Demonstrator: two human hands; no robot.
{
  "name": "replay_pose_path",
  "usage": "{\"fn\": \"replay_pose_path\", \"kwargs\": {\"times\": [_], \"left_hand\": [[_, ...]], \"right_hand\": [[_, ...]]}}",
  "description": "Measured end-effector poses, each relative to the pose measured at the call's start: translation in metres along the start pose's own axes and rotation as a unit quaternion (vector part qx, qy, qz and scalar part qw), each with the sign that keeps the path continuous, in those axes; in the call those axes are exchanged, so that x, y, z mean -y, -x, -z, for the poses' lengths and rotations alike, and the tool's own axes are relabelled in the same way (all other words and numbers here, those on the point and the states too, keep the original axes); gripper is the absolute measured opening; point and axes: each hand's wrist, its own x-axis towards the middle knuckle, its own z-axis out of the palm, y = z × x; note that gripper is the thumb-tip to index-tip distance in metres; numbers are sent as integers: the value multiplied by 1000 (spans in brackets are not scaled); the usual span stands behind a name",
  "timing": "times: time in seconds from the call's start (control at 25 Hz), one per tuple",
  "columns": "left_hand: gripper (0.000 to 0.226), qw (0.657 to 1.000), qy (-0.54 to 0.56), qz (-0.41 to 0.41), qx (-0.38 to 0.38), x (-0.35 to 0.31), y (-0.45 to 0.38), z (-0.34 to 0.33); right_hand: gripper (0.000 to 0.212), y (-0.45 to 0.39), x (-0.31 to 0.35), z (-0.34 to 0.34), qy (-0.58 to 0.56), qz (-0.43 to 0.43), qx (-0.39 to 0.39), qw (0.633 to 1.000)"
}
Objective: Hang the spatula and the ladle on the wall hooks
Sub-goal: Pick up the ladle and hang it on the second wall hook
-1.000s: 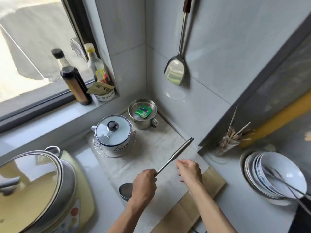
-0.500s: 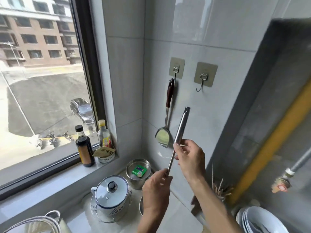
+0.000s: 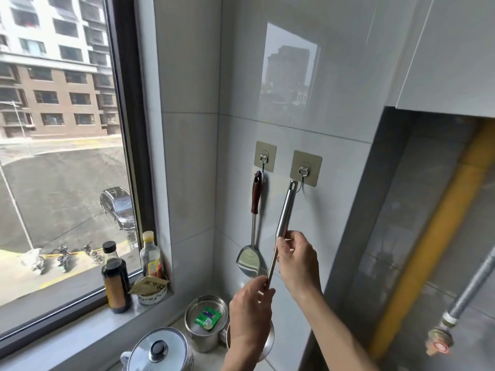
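A steel spatula (image 3: 254,231) with a dark red handle hangs from the left wall hook (image 3: 264,158). I hold a steel ladle (image 3: 286,210) upright and tilted. My right hand (image 3: 297,261) pinches its handle at mid-length, and my left hand (image 3: 250,317) grips the thin shaft lower down, hiding most of the bowl (image 3: 267,344). The hole at the ladle's handle tip sits right at the bottom of the right wall hook (image 3: 304,174); I cannot tell whether it is caught on it.
On the window sill stand a dark sauce bottle (image 3: 115,279), a yellow-capped bottle (image 3: 150,255) and a small bowl (image 3: 151,291). Below are a steel cup with a green packet (image 3: 206,321) and a lidded white pot (image 3: 158,350). A yellow pipe (image 3: 434,245) runs down the right.
Both hands raised the ladle from the counter up to the wall, and its handle tip moved from below the hooks to the right hook. My view tilted upward.
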Motion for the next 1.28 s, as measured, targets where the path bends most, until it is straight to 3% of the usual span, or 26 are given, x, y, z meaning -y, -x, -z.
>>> {"fn": "replay_pose_path", "kwargs": {"times": [0.28, 0.88, 1.28], "left_hand": [[9, 1000, -8, 22, 20, 12, 1, -17], [19, 994, 12, 21, 109, 23, -34, -68], [16, 995, 25, 15, 96, 38, -41, -90]], "right_hand": [[14, -5, -19, -5, -4, -27, 9, 1000], [16, -34, -56, -13, 110, 2, -48, 993], [16, -29, -84, -21, 124, 18, -84, 989]]}}
